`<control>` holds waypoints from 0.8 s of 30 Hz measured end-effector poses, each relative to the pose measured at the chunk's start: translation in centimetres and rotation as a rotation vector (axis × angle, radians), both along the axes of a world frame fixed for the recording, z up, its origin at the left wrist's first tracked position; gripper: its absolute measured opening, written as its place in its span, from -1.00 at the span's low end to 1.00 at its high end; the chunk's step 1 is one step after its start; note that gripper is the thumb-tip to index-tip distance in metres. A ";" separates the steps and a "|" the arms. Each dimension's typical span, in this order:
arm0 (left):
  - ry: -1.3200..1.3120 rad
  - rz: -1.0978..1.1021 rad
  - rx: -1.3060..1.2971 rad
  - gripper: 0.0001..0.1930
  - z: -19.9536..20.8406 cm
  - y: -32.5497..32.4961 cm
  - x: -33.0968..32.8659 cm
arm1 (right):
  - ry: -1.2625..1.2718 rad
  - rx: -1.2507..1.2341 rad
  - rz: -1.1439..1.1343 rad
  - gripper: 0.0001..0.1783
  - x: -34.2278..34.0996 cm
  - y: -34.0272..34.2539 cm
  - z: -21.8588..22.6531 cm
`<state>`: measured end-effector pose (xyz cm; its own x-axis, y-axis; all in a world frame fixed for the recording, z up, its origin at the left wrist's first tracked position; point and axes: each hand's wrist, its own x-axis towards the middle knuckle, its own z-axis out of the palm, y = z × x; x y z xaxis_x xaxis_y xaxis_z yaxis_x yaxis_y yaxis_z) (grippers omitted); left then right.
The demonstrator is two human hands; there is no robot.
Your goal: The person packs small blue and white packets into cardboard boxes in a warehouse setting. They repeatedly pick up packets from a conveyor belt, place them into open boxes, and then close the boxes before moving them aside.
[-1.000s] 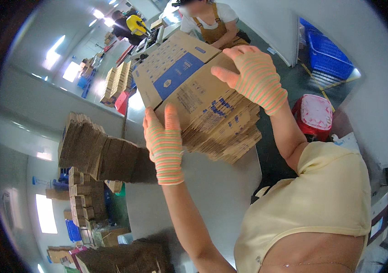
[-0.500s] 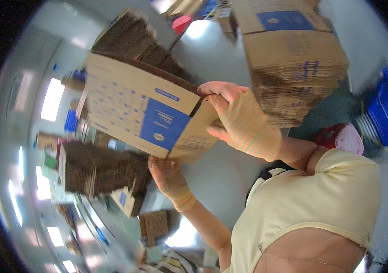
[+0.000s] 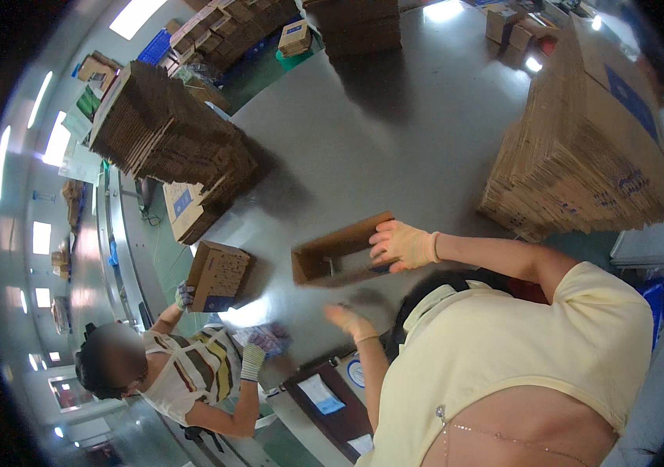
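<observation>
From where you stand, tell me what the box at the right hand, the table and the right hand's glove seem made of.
Box: apparently matt cardboard, by its brown walls and thin edges. Table: probably metal, smooth and semi-gloss, being grey with bright reflections. Glove: perhaps matt knit, from its close fit; the weave is unclear.

Single head-worn fisheye view, steeply down over the nearby table [image 3: 308, 156], exact tilt unclear toward the rim.

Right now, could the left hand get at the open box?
Probably yes: the left hand, blurred but seemingly empty, is near the open box with nothing visible between them; the right hand holds the box's right end.
</observation>
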<state>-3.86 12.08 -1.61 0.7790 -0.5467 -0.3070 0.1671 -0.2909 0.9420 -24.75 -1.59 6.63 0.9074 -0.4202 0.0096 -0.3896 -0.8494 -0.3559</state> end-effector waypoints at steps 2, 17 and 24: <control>-0.366 0.072 -0.099 -0.56 1.9 0.7 1.0 | 0.000 -0.138 0.234 -0.46 -1.4 0.3 -2.3; -1.519 -0.668 0.558 -0.75 6.4 -6.5 1.1 | -0.457 0.306 -0.133 -0.67 -0.5 1.0 -3.1; -1.743 -0.816 -0.015 -0.73 1.6 -2.2 1.9 | -0.392 -0.031 -0.108 -0.67 -0.4 1.6 -3.7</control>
<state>-1.97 9.89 0.02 -0.2329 -0.8776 0.4191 -0.9725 0.2085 -0.1038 -25.16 0.05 2.96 0.7832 -0.5067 0.3603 -0.3167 -0.8238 -0.4702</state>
